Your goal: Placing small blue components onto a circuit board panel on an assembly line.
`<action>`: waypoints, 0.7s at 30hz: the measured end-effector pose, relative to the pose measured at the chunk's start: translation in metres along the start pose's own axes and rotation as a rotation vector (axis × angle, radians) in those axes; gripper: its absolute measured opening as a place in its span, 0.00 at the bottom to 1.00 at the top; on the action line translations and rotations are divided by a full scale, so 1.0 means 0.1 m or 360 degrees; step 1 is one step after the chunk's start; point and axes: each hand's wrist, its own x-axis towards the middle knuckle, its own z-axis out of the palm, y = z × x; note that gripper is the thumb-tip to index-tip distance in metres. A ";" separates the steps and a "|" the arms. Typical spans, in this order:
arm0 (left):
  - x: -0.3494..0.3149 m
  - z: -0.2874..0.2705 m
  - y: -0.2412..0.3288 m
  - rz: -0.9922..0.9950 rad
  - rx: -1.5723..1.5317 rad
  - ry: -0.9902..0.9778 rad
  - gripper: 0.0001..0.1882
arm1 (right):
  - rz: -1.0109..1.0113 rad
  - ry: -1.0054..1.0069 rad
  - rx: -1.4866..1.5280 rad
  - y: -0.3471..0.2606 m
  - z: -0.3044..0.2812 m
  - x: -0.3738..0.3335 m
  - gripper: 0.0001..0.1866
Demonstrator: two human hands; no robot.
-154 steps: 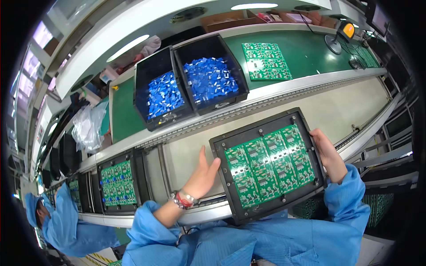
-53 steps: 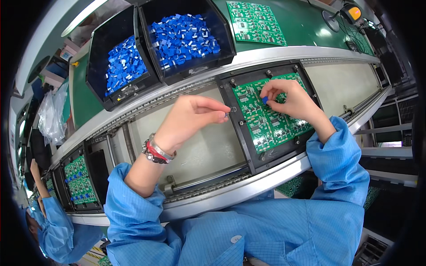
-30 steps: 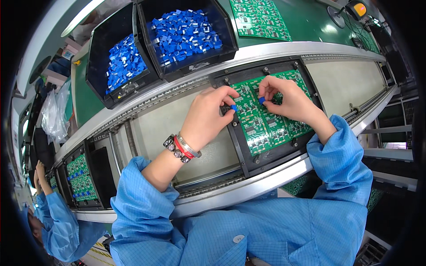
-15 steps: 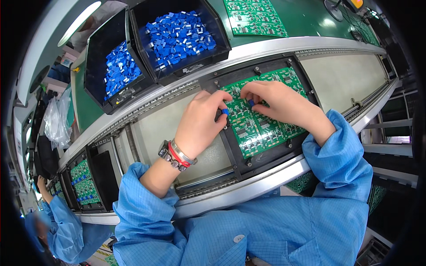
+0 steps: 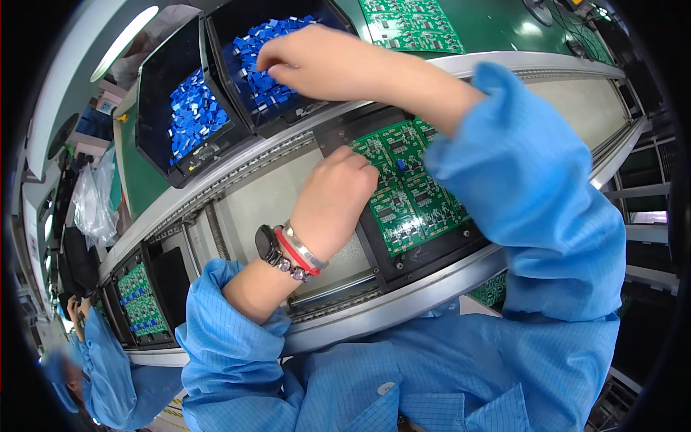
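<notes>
A green circuit board panel (image 5: 392, 209) lies in a black carrier frame (image 5: 410, 271) on the conveyor in front of me. My left hand (image 5: 335, 198) is over the panel's left edge, its fingers bent and closed; whatever they hold is hidden behind the knuckles. One small blue block-shaped component (image 5: 401, 165) stands on the panel. My right hand (image 5: 317, 63) is stretched over the black bin (image 5: 288, 119) of loose blue components (image 5: 263, 86), thumb and forefinger curved with a gap between them and no part visible there. My right sleeve covers the panel's right side.
A second black bin (image 5: 162, 108) with blue components stands left of the first. Another panel (image 5: 414, 25) lies on the green bench (image 5: 497, 29) behind the metal rail (image 5: 461, 68). Farther left, a co-worker (image 5: 108, 367) stands near a carrier with a populated panel (image 5: 140, 302).
My right hand has left the panel and moved up and left to the bin; a blue component now stands on the panel. My left hand has turned slightly, hiding its fingertips and the blue component there.
</notes>
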 end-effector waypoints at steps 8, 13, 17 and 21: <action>-0.16 -0.62 -0.24 0.0003 0.0056 0.0693 0.15 | -0.0056 -0.0657 -0.0571 0.03 0.25 0.17 0.14; -0.41 -1.11 -1.25 -0.0708 0.0276 0.0915 0.10 | -0.0223 -0.0153 -0.0449 0.08 0.24 0.08 0.06; -0.40 -1.18 -1.63 -0.0709 0.0193 -0.0066 0.13 | -0.0250 0.0067 -0.0730 0.16 0.25 0.06 0.04; -0.28 -1.16 -1.57 -0.0767 0.0320 -0.0185 0.11 | -0.0344 0.0250 -0.0833 0.28 0.24 -0.01 0.03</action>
